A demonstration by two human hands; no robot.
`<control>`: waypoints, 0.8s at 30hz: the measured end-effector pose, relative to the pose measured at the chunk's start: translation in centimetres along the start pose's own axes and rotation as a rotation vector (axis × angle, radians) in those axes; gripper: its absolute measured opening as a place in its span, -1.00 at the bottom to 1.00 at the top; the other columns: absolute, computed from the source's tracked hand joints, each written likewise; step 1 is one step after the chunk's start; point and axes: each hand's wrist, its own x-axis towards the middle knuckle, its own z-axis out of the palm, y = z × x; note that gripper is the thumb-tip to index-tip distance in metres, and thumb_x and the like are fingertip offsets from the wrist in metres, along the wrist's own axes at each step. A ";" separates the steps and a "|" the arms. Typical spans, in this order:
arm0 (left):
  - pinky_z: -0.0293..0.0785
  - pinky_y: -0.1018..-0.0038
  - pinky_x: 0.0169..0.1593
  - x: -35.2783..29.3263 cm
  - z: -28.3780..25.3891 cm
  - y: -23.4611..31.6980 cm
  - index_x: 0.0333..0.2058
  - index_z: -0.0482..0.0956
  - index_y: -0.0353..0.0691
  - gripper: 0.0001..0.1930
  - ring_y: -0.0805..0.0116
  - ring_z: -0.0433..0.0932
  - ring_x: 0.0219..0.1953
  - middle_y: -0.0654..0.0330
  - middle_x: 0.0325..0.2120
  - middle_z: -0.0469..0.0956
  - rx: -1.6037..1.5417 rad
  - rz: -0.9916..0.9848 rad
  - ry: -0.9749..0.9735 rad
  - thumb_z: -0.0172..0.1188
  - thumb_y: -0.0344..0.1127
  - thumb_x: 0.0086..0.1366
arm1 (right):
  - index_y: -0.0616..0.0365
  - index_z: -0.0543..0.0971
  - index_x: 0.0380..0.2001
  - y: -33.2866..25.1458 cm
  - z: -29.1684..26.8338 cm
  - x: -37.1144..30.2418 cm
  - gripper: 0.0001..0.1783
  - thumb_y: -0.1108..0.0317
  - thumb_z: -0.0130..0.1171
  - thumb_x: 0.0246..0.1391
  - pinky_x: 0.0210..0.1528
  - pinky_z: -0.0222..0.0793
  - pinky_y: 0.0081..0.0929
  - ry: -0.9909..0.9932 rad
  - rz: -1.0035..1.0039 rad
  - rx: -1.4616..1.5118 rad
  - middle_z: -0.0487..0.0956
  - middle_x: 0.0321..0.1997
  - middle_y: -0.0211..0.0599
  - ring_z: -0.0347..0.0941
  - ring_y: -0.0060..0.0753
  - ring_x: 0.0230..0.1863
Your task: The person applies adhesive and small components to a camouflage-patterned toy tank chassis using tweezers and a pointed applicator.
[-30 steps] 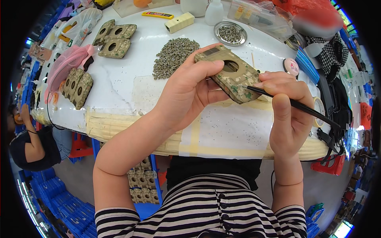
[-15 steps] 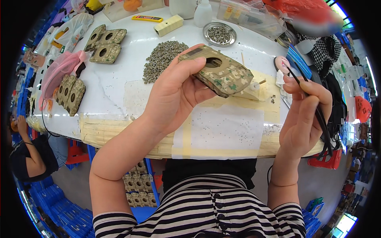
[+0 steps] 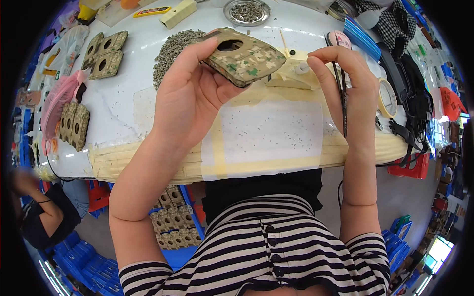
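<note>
- White tabletop (image 3: 116, 113) spreads before us, with one taped-down paper sheet (image 3: 266, 143) at its near edge, sprinkled with dark specks, too many to count.
- Our left hand (image 3: 190, 93) clamps one camouflage case (image 3: 249, 59) tilted above the table, thumb on top, fingers underneath.
- Our right hand (image 3: 358, 84), apart from the left, curls round one pair of black tweezers (image 3: 343, 98); we cannot tell whether its thumb and forefinger pinch anything.
- Since a second ago the tweezers have left the case's surface, so we judge that contact work on it is paused.
- Beyond the hands, we count one cream block (image 3: 291, 81).
- Leftward lie two groups of cases (image 3: 116, 56), each showing three round openings.
- Farther off, one heap of small grey pieces (image 3: 173, 54) and one metal dish (image 3: 247, 24) holding more.
</note>
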 end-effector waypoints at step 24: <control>0.46 0.32 0.04 -0.1 1.6 -0.4 0.05 0.28 -0.30 -0.60 0.16 0.48 0.01 -0.17 -0.07 0.45 0.142 -0.075 0.087 -0.17 -0.19 0.33 | 0.24 0.56 -0.40 -3.0 -2.7 0.4 -0.91 0.51 0.23 -0.05 -0.18 0.27 -0.60 0.149 -0.026 0.253 0.56 -0.41 -0.35 0.42 -0.49 -0.34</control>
